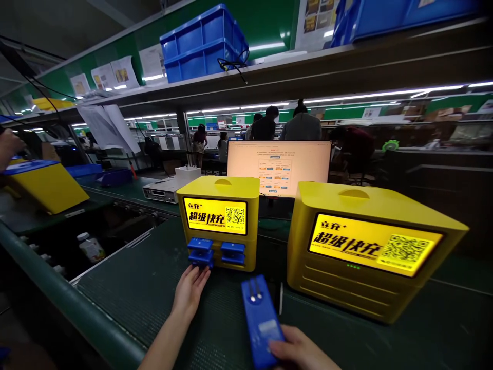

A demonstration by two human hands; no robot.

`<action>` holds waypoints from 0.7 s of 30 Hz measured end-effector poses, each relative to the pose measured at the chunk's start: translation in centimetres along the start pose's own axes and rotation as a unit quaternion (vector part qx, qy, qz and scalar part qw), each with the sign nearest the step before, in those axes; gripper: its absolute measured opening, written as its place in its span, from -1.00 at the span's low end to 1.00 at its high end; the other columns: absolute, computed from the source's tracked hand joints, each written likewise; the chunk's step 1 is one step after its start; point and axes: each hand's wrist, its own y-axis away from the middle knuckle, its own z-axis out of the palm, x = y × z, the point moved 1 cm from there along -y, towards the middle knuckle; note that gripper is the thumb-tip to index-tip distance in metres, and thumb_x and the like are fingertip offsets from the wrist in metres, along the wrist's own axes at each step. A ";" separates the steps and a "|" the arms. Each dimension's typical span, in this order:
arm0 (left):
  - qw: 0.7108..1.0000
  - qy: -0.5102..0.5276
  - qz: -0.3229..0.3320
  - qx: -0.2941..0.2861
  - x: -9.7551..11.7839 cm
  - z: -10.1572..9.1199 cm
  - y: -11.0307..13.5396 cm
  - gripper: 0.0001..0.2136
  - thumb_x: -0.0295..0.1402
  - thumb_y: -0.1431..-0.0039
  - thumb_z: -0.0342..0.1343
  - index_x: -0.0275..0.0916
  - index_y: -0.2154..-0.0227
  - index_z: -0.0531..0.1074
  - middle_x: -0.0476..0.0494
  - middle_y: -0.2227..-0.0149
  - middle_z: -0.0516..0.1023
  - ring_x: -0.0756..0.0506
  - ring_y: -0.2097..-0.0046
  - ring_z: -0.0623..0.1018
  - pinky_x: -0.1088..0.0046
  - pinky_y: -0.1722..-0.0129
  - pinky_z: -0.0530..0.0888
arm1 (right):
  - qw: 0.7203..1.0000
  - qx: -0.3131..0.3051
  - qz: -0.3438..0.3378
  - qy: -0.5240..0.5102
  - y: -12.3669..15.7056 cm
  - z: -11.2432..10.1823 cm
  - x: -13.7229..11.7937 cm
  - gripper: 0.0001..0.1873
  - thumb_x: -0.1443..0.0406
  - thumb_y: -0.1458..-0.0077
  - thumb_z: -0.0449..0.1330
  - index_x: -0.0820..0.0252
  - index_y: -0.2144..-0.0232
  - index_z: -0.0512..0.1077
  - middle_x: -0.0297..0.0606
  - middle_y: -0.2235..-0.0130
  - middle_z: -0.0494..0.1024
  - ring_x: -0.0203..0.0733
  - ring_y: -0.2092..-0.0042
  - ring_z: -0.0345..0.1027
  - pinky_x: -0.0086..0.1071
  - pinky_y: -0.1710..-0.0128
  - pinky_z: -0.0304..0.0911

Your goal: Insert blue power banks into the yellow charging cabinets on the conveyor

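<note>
R hand (298, 352) grips blue power bank (262, 321), fingers (279, 349) curled round its lower end, bank tilted, top end pointing up twd the stn; thumb not clearly visible. L hand (190, 293) is open, not clenched, fingers (198, 280) extended up and at or just touching the lowest blue slot unit (201, 259), no clear grip on it. That unit sits in a stack of blue units on the left side of the front of small yellow charging stn (217, 187), right in front of L fingertips; a 2nd stack of blue units (233, 253) sits just beside it, a little further from the L fingers and up from the bank in R hand. Stn has lit yellow screen w/ QR code (234, 216). Right of R fingers, big yellow charging stn (370, 246) stands on same dark green conveyor belt (127, 303), w/ lit screen and small green LEDs. Past the small stn: bright monitor (279, 167). Left of L hand, in a gap by the belt, lies a plastic bottle (90, 247). Far left, another person's hand (7, 149) by a tilted yellow stn (46, 187). Blue bins (204, 43) on shelf overhead, co-workers (302, 123) in bg.
</note>
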 end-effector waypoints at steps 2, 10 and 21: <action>1.000 -0.007 0.018 0.017 0.4 -1.4 1.1 -0.78 -0.65 -0.16 -0.05 -0.30 0.16 0.24 -0.18 0.29 0.45 -0.07 0.25 0.56 0.42 0.23 0.55 | 0.994 -0.066 0.032 -0.083 -2.1 3.4 -0.7 -0.51 0.06 0.22 0.33 0.32 0.31 0.41 -0.05 0.37 0.55 -0.09 0.41 0.50 -0.50 0.57 0.32; 0.822 -0.448 0.316 -0.154 -0.2 -3.6 3.6 -0.80 -0.29 -0.14 0.05 -0.18 0.19 0.44 -0.18 0.06 0.40 -0.20 0.07 0.44 0.29 0.10 0.44 | 0.934 0.120 -0.057 -0.330 -9.8 10.0 -2.0 -0.49 0.24 0.27 0.35 0.32 0.25 0.30 -0.08 0.39 0.55 -0.07 0.35 0.50 -0.40 0.40 0.42; 0.534 -0.619 0.510 -0.266 -0.8 4.7 2.2 -0.79 -0.30 -0.28 -0.15 -0.22 0.24 0.38 -0.18 0.22 0.40 -0.19 0.17 0.40 0.24 0.18 0.31 | 0.955 0.222 -0.191 -0.046 1.3 -7.7 0.0 -0.43 0.01 0.29 0.37 0.20 0.24 0.46 -0.16 0.33 0.55 -0.04 0.29 0.47 -0.30 0.33 0.38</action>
